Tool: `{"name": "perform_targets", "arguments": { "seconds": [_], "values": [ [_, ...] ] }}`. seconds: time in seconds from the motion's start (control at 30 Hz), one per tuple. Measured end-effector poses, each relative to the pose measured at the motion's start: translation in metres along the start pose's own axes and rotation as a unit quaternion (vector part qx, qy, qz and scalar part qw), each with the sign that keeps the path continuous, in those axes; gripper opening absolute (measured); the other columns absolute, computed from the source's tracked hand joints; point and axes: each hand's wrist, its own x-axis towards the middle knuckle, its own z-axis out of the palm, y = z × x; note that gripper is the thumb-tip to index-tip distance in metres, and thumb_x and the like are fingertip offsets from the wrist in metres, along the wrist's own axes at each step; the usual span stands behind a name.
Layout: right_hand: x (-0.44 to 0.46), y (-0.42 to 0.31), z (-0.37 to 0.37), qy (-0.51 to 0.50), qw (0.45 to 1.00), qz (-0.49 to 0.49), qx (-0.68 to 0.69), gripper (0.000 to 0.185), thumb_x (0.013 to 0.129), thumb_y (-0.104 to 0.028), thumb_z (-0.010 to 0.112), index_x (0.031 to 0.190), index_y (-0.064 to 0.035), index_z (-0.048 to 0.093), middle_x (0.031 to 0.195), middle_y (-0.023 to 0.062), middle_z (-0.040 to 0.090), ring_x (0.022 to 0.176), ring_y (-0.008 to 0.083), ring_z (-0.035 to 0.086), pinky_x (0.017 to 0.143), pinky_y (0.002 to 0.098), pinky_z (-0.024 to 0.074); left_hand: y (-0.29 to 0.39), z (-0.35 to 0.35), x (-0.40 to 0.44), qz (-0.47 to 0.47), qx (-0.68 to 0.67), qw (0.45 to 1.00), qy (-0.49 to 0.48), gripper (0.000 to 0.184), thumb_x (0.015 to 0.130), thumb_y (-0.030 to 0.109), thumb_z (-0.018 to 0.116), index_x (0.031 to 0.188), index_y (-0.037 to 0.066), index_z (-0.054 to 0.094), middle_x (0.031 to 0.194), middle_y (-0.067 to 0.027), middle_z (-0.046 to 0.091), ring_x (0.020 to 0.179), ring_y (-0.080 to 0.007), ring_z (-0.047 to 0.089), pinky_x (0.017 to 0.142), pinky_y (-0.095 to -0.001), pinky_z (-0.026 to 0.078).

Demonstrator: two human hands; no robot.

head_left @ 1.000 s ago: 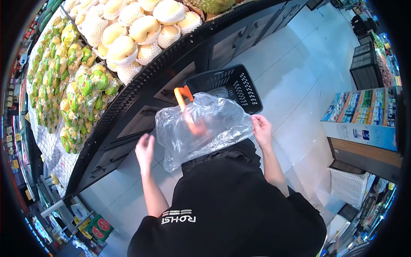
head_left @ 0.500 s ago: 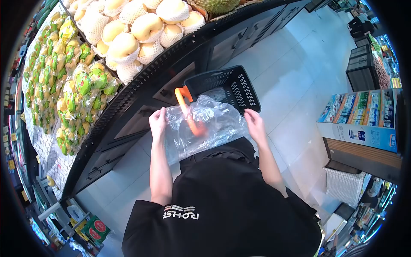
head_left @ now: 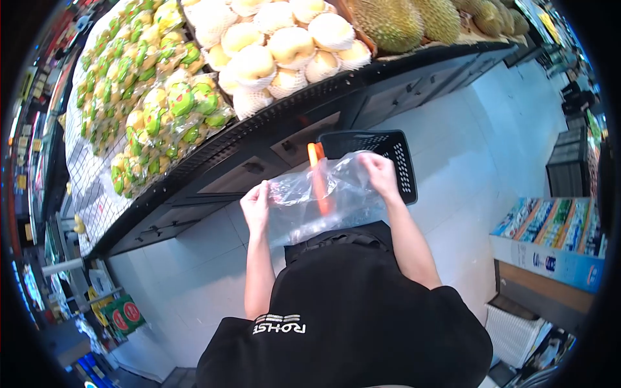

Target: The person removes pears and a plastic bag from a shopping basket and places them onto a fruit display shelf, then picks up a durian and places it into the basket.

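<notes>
A dark fruit stand with cupboard-like doors runs slantwise across a shop, its front edge rising from lower left to upper right. Pale tiled floor lies along its foot. Near the stand's left end are bagged fruits with green wrapping; by the middle of the front edge sit large pale round fruits in white foam nets, and to their right, durians.

On the floor just beside the stand's doors is a black basket with holes in its walls and an orange handle; its inside is largely hidden. A clear plastic bag is held up in front of it, and the handle's lower part shows through the film. The left hand has a narrow grip, pinching the bag's upper left corner; the right hand has its fingers curled at the upper right edge, also narrowly, over the basket's right part in this view.

Floor stretches from the basket's right wall to a cardboard display, well apart, which holds rows of small packs.
</notes>
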Motion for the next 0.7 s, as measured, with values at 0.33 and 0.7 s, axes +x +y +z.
{"name": "perform_targets", "arguments": {
  "seconds": [0.33,0.7],
  "values": [
    [-0.018,-0.087,-0.063,0.32,0.932,-0.07,0.158,0.023,0.101,-0.022,0.055,0.098,-0.0017,0.065,0.063,-0.0049,0.05,0.054,0.0034,0.045,0.051,0.0191,0.04,0.026,-0.019,0.023,0.114,-0.065,0.984,0.121,0.018,0.092,0.014,0.067,0.087,-0.003,0.069,0.071,-0.004,0.067,0.059,-0.0061,0.056,0.055,-0.0204,0.043],
    [-0.042,-0.092,-0.064,0.295,0.948,-0.121,-0.013,0.029,0.099,-0.025,0.058,0.082,-0.0016,0.065,0.061,-0.0083,0.044,0.055,0.0004,0.033,0.049,0.0193,0.0257,0.033,-0.034,0.033,0.169,0.01,0.97,0.176,0.016,0.092,0.012,0.068,0.092,-0.003,0.07,0.077,-0.0033,0.068,0.066,-0.0054,0.057,0.062,-0.0196,0.045]
  ]
}}
